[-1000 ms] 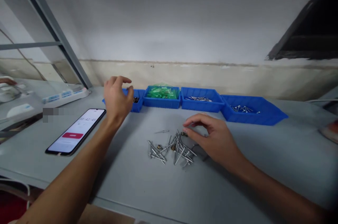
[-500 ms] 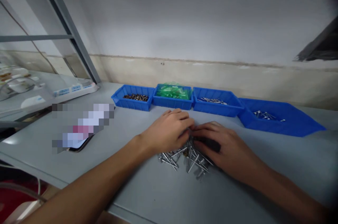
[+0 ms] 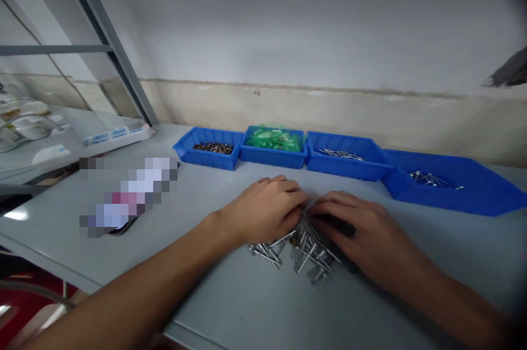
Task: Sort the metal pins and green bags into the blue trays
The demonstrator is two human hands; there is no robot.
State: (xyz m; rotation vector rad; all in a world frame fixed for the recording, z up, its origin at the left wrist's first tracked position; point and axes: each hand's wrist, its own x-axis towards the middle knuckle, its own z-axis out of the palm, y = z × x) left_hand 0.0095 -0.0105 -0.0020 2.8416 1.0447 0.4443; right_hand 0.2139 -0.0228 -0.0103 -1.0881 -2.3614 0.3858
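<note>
A loose pile of silver nails and small fasteners [image 3: 302, 251] lies on the grey table [image 3: 214, 284]. My left hand [image 3: 263, 210] rests palm down on the pile's left side, its fingers curled onto the metal pieces. My right hand [image 3: 362, 232] lies on the pile's right side, fingers bent and meeting the left fingertips. What the fingertips pinch is hidden. Behind the hands stands a row of blue bins: one with dark small parts [image 3: 209, 148], one with green pieces [image 3: 274, 141], one with silver nails [image 3: 341, 155], and a wide bin [image 3: 448, 182] with a few nails.
A phone, pixelated, [image 3: 127, 193] lies on the table to the left. A white power strip [image 3: 111, 135] sits at the back left beside a slanted metal frame post [image 3: 111, 48]. A wall runs close behind the bins. The table's front edge is near my forearms.
My left hand came back from the leftmost bin and settled on the pile beside the right hand. The view shifted slightly left; in the last half second the hands barely moved.
</note>
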